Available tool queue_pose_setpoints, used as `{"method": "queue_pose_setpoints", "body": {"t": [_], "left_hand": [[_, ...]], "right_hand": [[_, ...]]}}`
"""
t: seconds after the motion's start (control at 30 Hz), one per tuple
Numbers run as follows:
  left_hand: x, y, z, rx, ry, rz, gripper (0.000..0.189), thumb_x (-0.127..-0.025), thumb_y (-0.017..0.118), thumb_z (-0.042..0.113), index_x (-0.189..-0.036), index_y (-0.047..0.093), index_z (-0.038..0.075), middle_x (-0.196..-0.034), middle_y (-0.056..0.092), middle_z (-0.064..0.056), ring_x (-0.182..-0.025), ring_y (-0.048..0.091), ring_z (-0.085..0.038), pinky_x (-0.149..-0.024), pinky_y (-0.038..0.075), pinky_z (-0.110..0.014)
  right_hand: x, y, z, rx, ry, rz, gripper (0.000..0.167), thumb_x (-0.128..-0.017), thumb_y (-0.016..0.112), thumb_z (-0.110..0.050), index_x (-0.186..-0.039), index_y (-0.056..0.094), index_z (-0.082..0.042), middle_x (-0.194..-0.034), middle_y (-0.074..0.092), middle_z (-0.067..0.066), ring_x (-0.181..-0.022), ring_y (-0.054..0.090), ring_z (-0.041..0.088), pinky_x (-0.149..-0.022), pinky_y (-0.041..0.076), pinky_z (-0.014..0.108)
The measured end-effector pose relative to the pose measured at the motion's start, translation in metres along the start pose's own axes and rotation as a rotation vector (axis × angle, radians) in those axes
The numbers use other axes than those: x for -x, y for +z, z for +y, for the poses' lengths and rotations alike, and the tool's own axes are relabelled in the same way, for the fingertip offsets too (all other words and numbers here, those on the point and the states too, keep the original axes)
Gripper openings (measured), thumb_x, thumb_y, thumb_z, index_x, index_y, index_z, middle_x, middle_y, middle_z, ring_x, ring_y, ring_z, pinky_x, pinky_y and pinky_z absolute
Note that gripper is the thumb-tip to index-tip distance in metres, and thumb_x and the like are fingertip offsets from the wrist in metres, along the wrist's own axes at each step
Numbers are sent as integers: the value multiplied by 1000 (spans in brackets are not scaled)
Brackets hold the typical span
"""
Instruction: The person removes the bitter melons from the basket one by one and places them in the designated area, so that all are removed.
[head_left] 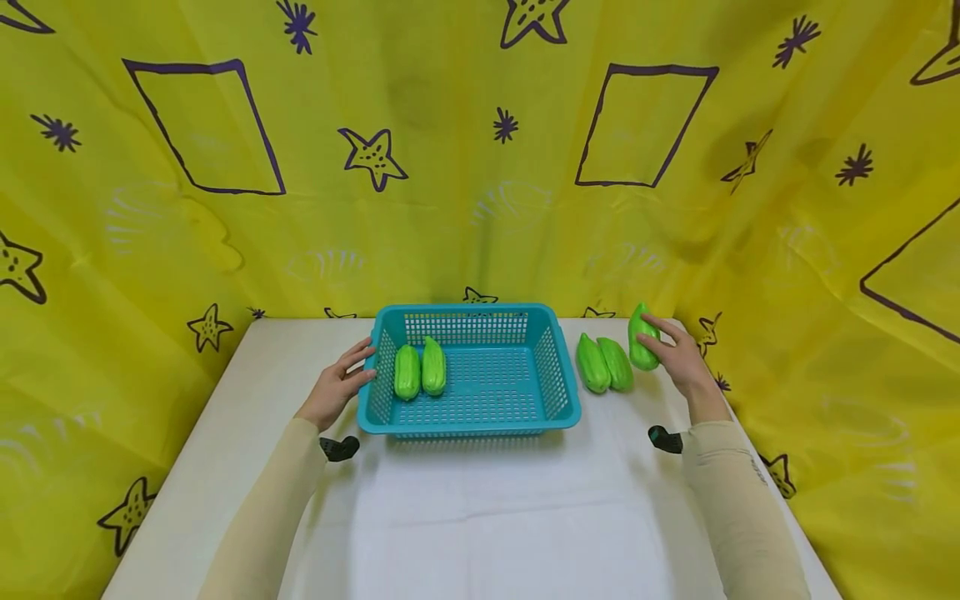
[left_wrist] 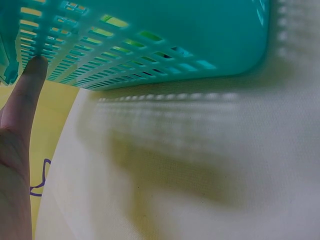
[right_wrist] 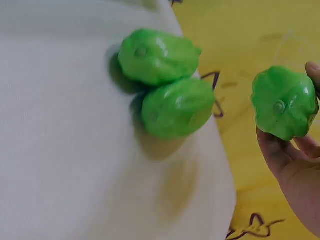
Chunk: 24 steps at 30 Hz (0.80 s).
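Observation:
My right hand (head_left: 681, 360) holds a green ribbed gourd (head_left: 642, 337) between thumb and fingers at the table's far right. In the right wrist view, this gourd (right_wrist: 282, 103) shows its round end. Two more gourds, one (head_left: 592, 363) beside the other (head_left: 616, 364), lie touching on the table just left of it. At the left, straight fingers of my left hand (head_left: 339, 389) touch the side of a blue-green plastic basket (head_left: 468, 431). The left wrist view shows one finger (left_wrist: 29, 85) against the basket's slotted wall (left_wrist: 200, 40). Inside stand a left gourd (head_left: 407, 372) and a right gourd (head_left: 434, 367).
A white-covered table (head_left: 480, 517) carries everything. Yellow cloth (head_left: 450, 242) with purple drawings hangs close behind the table and along both sides. Each wrist bears a dark device, one at the left (head_left: 341, 448) and one at the right (head_left: 664, 439).

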<state>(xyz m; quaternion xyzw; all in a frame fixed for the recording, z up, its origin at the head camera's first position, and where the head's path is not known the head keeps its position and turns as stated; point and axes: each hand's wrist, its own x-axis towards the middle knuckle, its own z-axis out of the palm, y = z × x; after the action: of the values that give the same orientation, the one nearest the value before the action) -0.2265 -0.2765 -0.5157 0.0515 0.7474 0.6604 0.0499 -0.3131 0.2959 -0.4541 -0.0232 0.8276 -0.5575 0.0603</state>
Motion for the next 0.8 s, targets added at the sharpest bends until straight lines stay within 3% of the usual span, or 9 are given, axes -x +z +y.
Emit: {"method": "queue_pose_setpoints", "body": {"t": [0.2, 0.43, 0.8], "left_hand": [[9, 6, 23, 38, -18, -18, 57, -101, 56, 13, -151, 32, 0, -164, 12, -3, -144, 25, -38, -112, 27, -57], [9, 6, 24, 48, -17, -16, 57, -100, 56, 12, -151, 33, -1, -164, 13, -4, -144, 23, -40, -113, 26, -58], [7, 5, 22, 47, -2, -16, 56, -100, 57, 11, -150, 34, -2, -163, 14, -5, -144, 23, -38, -112, 28, -58]], "right_hand": [[-12, -11, 36, 68, 36, -21, 69, -97, 60, -40, -154, 31, -14, -161, 6, 20, -141, 23, 47, -111, 28, 60], [-18, -10, 50, 86, 50, -40, 65, -98, 60, -33, -153, 33, -11, -161, 7, 20, -142, 20, 48, -112, 27, 59], [-24, -6, 61, 212, 72, -67, 55, -103, 53, -22, -152, 34, -8, -159, 11, 26, -142, 13, 50, -112, 20, 63]]}}
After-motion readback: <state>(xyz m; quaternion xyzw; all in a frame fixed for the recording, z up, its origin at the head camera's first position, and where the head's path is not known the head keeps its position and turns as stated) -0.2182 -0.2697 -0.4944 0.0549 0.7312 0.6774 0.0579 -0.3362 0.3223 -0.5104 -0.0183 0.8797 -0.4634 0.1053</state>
